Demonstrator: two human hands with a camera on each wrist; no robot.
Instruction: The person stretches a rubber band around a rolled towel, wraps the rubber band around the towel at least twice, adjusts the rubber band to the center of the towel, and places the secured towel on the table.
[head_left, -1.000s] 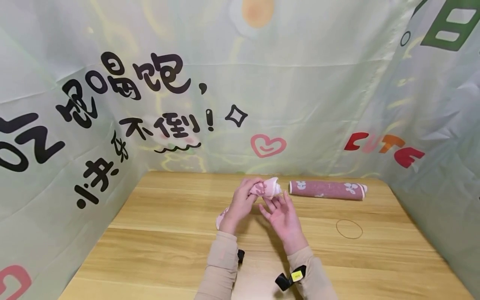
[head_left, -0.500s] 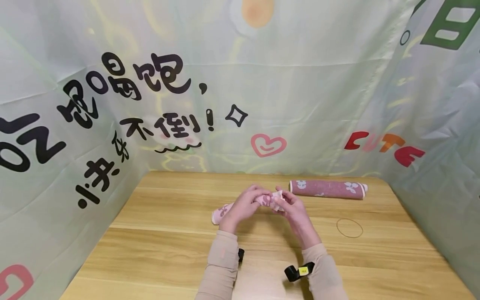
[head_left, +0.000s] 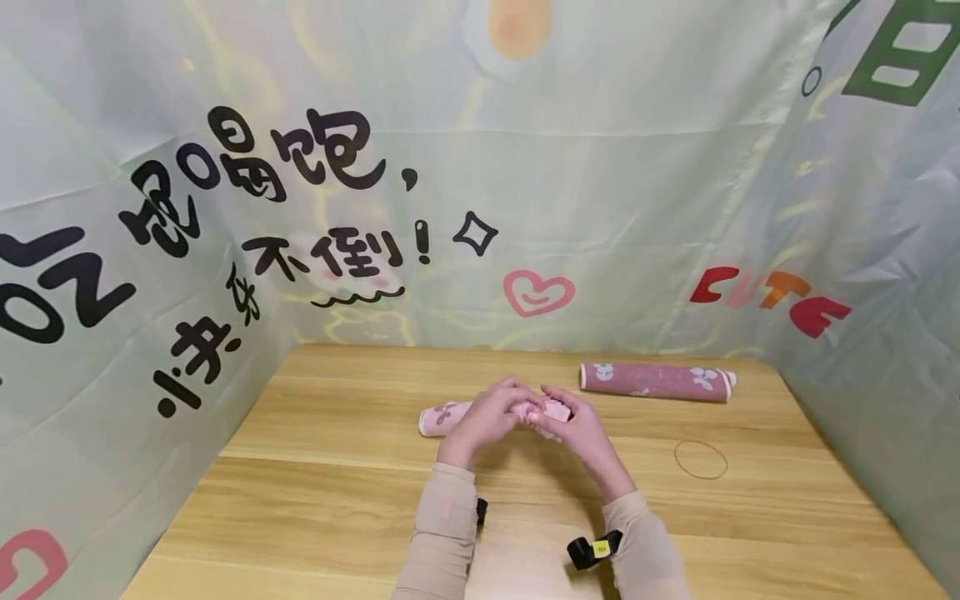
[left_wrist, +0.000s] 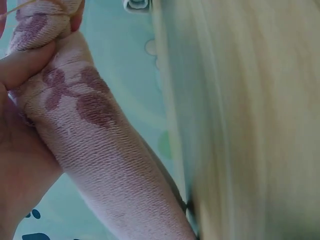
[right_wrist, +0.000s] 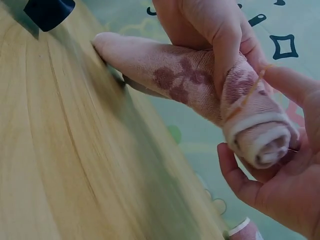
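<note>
My left hand (head_left: 486, 421) grips a rolled light-pink towel (head_left: 442, 419) with a darker flower pattern, its thumb across the roll in the left wrist view. The towel's long end (left_wrist: 115, 155) extends back past that hand. In the right wrist view, a thin tan rubber band (right_wrist: 246, 96) crosses the towel near its coiled, white-edged end. My right hand (head_left: 583, 429) is curled about this end. One of its fingertips (right_wrist: 272, 71) pinches at the band, which stands slightly off the cloth there. The far side of the roll is hidden.
A rolled mauve towel (head_left: 652, 382) lies at the back right of the wooden table (head_left: 315, 500). Another rubber band (head_left: 700, 460) lies flat in front of it. A printed cloth curtain (head_left: 637, 208) encloses the back and sides.
My right hand, spread beside the towel's end a second ago, has closed around it. Both hands have lowered slightly, and the towel's left end has swung outward to the left.
</note>
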